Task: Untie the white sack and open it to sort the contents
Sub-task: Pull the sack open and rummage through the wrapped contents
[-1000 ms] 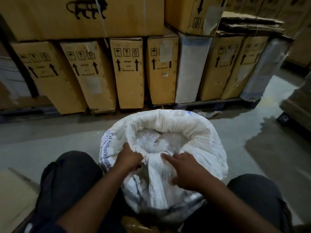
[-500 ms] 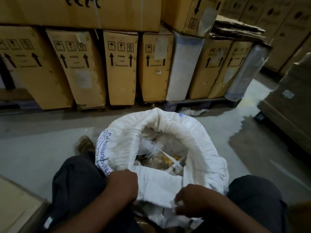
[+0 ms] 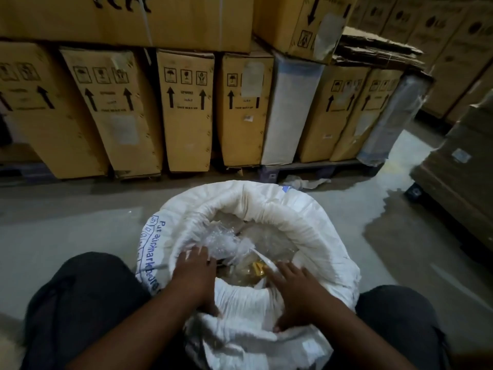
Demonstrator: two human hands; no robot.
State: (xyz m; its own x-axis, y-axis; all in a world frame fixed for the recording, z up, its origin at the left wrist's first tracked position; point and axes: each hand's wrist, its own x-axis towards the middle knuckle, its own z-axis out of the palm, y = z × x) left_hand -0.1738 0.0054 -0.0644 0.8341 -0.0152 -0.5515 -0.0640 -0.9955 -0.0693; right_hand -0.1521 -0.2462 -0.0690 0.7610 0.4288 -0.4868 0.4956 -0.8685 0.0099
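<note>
The white woven sack with blue print stands open on the floor between my knees, its rim rolled outward. Inside lie crumpled clear plastic bags and a small yellow packet; deeper contents are hidden. My left hand grips the near rim on the left, fingers inside the mouth touching the clear plastic, thumb outside. My right hand grips the near rim on the right in the same way, fingers reaching toward the yellow packet.
Tall cardboard boxes with arrow marks stand in a row on a pallet just beyond the sack. More cartons sit at the right. Grey concrete floor lies to the left. A scrap of paper lies by the pallet.
Both hands have moved up from the folded-down near edge, and their fingers now reach over the rim into the mouth. The sack mouth is wider, with more contents showing.
</note>
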